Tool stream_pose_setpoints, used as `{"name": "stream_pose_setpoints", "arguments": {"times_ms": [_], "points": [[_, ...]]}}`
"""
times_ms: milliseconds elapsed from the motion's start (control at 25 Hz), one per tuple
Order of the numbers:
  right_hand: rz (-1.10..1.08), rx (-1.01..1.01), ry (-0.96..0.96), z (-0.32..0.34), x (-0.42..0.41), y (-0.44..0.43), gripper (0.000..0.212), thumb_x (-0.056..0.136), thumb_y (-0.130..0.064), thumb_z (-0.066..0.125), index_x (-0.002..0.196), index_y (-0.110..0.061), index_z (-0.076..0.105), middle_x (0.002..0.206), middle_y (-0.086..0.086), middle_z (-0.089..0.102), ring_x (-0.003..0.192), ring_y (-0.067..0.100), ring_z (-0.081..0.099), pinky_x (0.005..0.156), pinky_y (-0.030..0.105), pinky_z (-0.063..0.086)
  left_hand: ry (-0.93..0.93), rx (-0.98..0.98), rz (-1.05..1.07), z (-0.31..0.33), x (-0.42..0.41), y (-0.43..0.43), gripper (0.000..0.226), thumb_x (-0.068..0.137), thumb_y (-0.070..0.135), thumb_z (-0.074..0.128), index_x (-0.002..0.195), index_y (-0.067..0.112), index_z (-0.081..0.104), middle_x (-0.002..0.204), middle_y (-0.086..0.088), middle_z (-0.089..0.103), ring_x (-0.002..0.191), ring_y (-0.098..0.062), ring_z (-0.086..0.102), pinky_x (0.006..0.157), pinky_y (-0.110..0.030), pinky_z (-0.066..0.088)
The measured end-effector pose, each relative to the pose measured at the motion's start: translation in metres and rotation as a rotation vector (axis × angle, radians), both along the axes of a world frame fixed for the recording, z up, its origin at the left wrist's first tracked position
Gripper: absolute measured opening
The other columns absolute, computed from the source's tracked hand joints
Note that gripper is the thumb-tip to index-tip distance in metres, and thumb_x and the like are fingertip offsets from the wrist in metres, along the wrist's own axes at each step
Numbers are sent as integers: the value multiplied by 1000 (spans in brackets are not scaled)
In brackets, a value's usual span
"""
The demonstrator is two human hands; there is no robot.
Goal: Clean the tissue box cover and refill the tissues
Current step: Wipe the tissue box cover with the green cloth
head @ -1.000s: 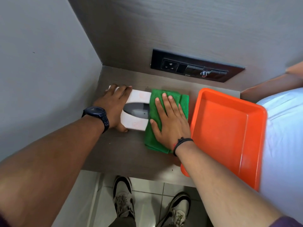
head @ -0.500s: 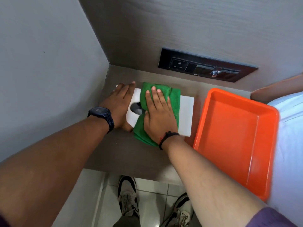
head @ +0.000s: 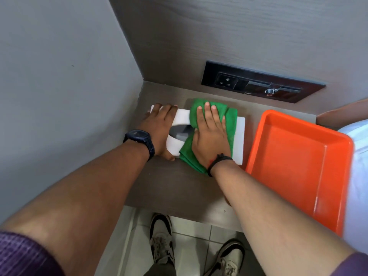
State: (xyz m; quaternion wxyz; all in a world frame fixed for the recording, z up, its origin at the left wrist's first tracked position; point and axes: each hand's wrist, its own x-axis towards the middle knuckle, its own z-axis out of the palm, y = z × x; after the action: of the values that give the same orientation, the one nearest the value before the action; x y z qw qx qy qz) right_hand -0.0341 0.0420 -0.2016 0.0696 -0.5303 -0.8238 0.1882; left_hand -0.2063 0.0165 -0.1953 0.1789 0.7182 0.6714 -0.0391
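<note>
A white tissue box cover [head: 240, 140] lies flat on the brown shelf [head: 179, 188], its dark oval slot [head: 180, 131] partly showing. My left hand [head: 159, 128] clasps the cover's left end, fingers along the far edge and thumb at the near edge. A folded green cloth [head: 231, 118] lies over the middle of the cover. My right hand [head: 211, 136] lies flat on the cloth, fingers spread and pointing at the back wall. The cover's right end shows bare beside the cloth.
An empty orange tray [head: 298, 162] sits right of the cover, overhanging the shelf's front edge. A black socket panel [head: 260, 86] is set in the wood back wall. A grey wall [head: 59, 96] closes the left side. Tiled floor and my shoes [head: 161, 242] are below.
My right hand slid the green cloth from the cover's right end leftward over the middle, hiding part of the slot and baring the right end. The left hand stayed on the left end.
</note>
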Motion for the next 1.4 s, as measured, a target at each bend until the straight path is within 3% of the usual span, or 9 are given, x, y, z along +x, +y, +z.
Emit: {"name": "stream_pose_setpoints", "arguments": {"times_ms": [120, 320, 560, 760, 800, 880, 1000, 1200, 1400], "points": [[129, -29, 40, 0, 1, -12, 61, 92, -13, 38, 150, -11, 21, 160, 8, 14, 148, 22, 6, 117, 38, -5, -67, 36, 4, -2, -3, 0, 132, 27, 57, 80, 138, 8, 27, 135, -12, 40, 122, -33, 35, 102, -49, 38], [179, 15, -7, 1, 48, -6, 62, 87, -13, 45, 147, -11, 31, 157, 10, 24, 146, 26, 17, 118, 43, 11, -37, -12, 3, -2, -3, -1, 143, 19, 59, 85, 139, 11, 23, 138, -10, 36, 125, -30, 31, 104, -47, 38], [76, 4, -3, 2, 5, -9, 66, 87, -23, 39, 150, -14, 22, 160, 7, 15, 148, 22, 6, 119, 40, -2, -41, 35, 1, -4, -2, 0, 135, 26, 57, 83, 139, 11, 25, 137, -9, 39, 123, -31, 34, 102, -45, 38], [186, -38, 151, 9, -1, -9, 63, 88, -32, 45, 147, -13, 32, 158, 10, 21, 147, 24, 12, 119, 40, 3, -187, -94, 58, 13, -22, 2, 159, 28, 50, 91, 150, 18, -7, 150, -17, 29, 132, -34, 33, 104, -41, 32], [125, 8, 187, 9, 13, -8, 59, 88, -29, 45, 144, -10, 39, 156, 14, 27, 146, 28, 18, 119, 42, 9, -189, -96, 56, 19, -28, 2, 156, 33, 52, 91, 150, 21, -7, 154, -16, 24, 136, -32, 29, 108, -44, 29], [-127, 109, 199, 9, 46, 1, 48, 92, -20, 41, 137, -5, 47, 151, 19, 35, 143, 34, 25, 118, 46, 18, -181, 80, 46, 31, -27, 0, 125, 56, 51, 83, 151, 17, 9, 155, -15, 24, 139, -31, 27, 111, -51, 29], [-262, -14, 130, -1, 66, 18, 45, 99, -16, 34, 142, -5, 38, 156, 16, 24, 145, 33, 18, 117, 43, 18, -161, 330, 11, 36, 20, 6, 79, 76, 34, 57, 145, 7, 30, 150, -18, 33, 139, -35, 29, 112, -53, 26], [-273, 17, 121, -20, 56, 22, 45, 99, -17, 33, 144, -10, 37, 158, 10, 22, 146, 31, 15, 117, 43, 20, -17, 213, 48, 3, 99, 16, 60, 90, 32, 34, 149, 19, 25, 157, -7, 21, 144, -29, 15, 117, -48, 6], [-278, 35, 132, -23, 57, 22, 45, 98, -17, 31, 142, -9, 39, 157, 9, 27, 146, 29, 16, 117, 45, 21, 20, 259, 70, -10, 94, 18, 60, 88, 29, 35, 147, 23, 30, 154, -6, 30, 142, -28, 22, 115, -47, 9]]}}
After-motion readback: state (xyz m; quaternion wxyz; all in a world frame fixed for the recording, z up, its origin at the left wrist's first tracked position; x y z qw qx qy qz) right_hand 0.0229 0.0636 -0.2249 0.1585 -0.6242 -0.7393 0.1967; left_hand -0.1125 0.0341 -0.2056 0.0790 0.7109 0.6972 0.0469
